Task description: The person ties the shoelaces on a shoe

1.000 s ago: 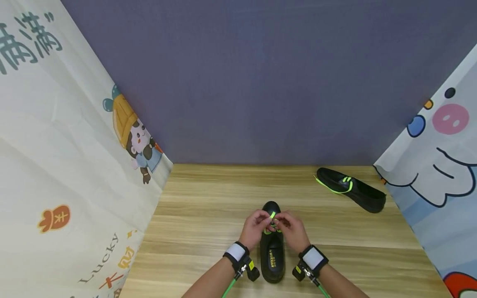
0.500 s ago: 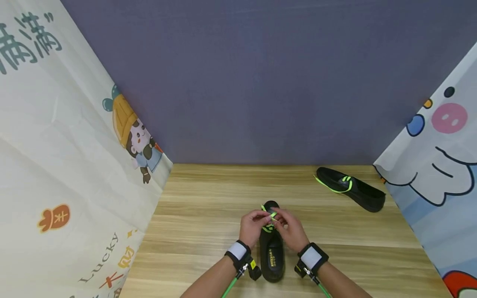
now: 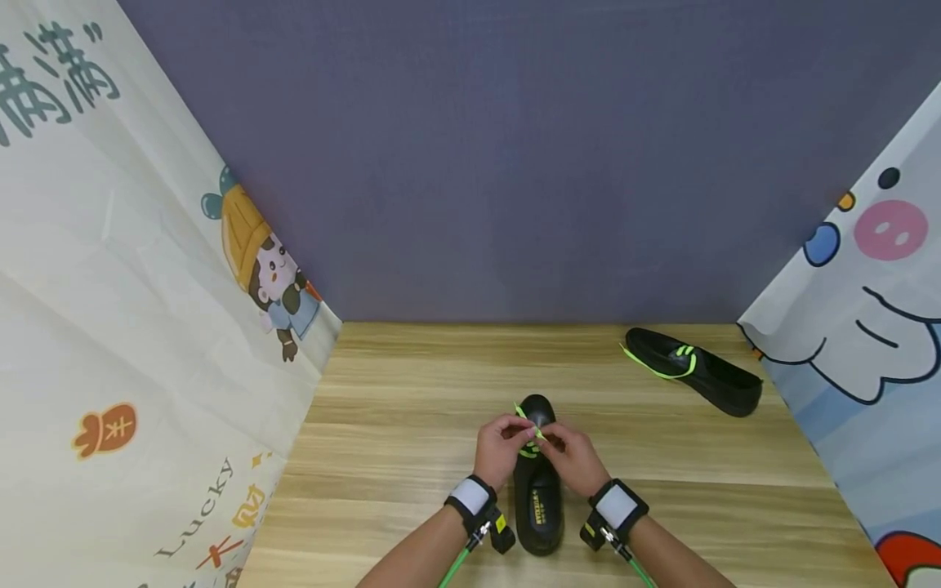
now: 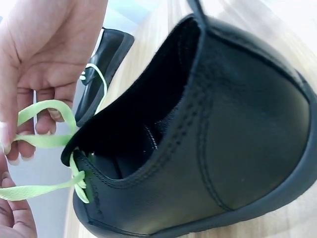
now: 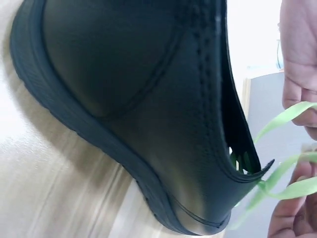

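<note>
A black lace-up shoe (image 3: 540, 535) stands upright on the wooden surface, its toe pointing away from me. Its neon-green shoelace (image 3: 526, 450) is pinched by my left hand (image 3: 496, 449) and my right hand (image 3: 581, 465), whose fingertips nearly meet above the tongue. One lace end sticks out over the toe, left of centre. From the left wrist, a lace loop (image 4: 49, 105) hangs by the right hand (image 4: 52, 54), and another strand runs to the left hand (image 4: 17, 218). The right wrist view shows lace (image 5: 297, 191) between both hands; the knot area is partly hidden.
A second black shoe (image 3: 724, 380) with green lace lies at the back right. A dark wall (image 3: 470, 163) rises behind the wooden tabletop (image 3: 397, 376). Printed white cloths hang at the left (image 3: 147, 286) and right (image 3: 904, 392). Both wrists carry strapped cameras with green cables.
The lace strand held up between the fingertips has shifted, and an end has come to lie over the toe at the left. My right fingers have drawn in lower; the shoe stays in place.
</note>
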`<action>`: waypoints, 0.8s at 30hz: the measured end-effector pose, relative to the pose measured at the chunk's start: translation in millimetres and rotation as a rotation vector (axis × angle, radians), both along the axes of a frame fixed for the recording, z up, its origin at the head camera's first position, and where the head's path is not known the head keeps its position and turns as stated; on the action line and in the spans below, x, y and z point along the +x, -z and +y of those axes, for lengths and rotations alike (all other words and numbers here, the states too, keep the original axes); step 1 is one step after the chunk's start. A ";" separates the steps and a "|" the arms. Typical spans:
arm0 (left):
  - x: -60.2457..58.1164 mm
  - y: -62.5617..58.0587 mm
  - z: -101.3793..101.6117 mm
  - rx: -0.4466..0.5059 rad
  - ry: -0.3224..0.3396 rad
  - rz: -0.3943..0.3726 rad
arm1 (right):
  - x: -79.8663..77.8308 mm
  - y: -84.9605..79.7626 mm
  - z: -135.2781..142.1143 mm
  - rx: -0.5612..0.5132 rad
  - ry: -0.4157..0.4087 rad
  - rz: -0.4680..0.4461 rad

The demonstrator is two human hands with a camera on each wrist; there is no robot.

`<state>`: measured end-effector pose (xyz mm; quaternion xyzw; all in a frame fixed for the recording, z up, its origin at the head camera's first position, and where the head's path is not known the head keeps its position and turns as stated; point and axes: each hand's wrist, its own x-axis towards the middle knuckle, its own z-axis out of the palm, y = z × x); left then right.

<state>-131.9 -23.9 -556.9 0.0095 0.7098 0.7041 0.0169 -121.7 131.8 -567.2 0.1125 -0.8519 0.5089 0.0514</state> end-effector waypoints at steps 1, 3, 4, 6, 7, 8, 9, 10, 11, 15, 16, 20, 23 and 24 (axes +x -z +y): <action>0.4 0.4 -0.1 -0.008 -0.002 -0.002 | 0.6 0.8 0.5 -0.009 -0.007 -0.031; 1.2 1.1 -0.2 -0.019 -0.006 -0.004 | 1.3 2.6 1.7 -0.040 -0.029 -0.073; 1.4 1.5 -0.1 -0.023 -0.008 -0.006 | 1.8 3.6 2.3 -0.061 -0.041 -0.080; 1.7 2.4 0.1 -0.030 -0.010 -0.007 | 3.2 4.6 3.8 -0.100 -0.071 -0.078; 2.2 2.3 0.2 -0.032 -0.010 -0.009 | 3.9 5.0 4.7 -0.117 -0.086 -0.071; 2.7 1.6 0.2 -0.033 -0.008 -0.010 | 4.6 4.7 5.3 -0.138 -0.100 -0.063; 3.3 0.3 0.3 -0.034 -0.006 -0.011 | 5.5 4.6 6.0 -0.153 -0.109 -0.052; 4.3 -1.9 0.1 -0.033 0.000 -0.012 | 6.2 4.6 6.6 -0.160 -0.116 -0.035; 5.9 -5.7 -0.4 -0.030 0.005 -0.007 | 7.1 4.3 7.0 -0.159 -0.119 -0.019; 13.2 -23.7 -2.4 -0.019 0.022 0.015 | 9.9 1.9 7.3 -0.103 -0.130 0.066; 15.0 -27.8 -3.1 -0.016 0.024 0.024 | 10.6 0.6 7.0 -0.084 -0.136 0.094; 17.9 -33.4 -3.3 -0.010 0.018 0.034 | 14.7 -9.3 4.3 -0.052 -0.156 0.164; 16.5 -30.5 -2.6 -0.010 0.022 0.025 | 18.4 -20.6 2.1 -0.059 -0.148 0.156; 15.5 -28.6 -2.5 -0.012 0.023 0.019 | 19.4 -24.2 1.5 -0.057 -0.139 0.152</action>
